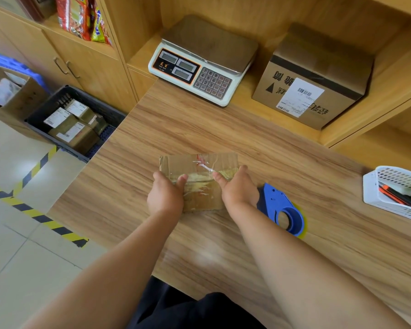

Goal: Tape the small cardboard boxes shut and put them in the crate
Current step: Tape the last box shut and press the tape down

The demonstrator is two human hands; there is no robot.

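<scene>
gripping a worn, tape-scarred cardboard box (198,173) with both hands.

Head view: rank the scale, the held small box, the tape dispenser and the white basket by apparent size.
1. scale
2. small box
3. tape dispenser and white basket look alike; the basket is cut off by the frame edge, so unranked.

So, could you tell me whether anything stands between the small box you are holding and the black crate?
Nothing visible does. The left hand and right hand hold the small box on the table; bare wood runs left to its edge, and the crate stands open on the floor beyond. The tape dispenser lies to the right.
</scene>
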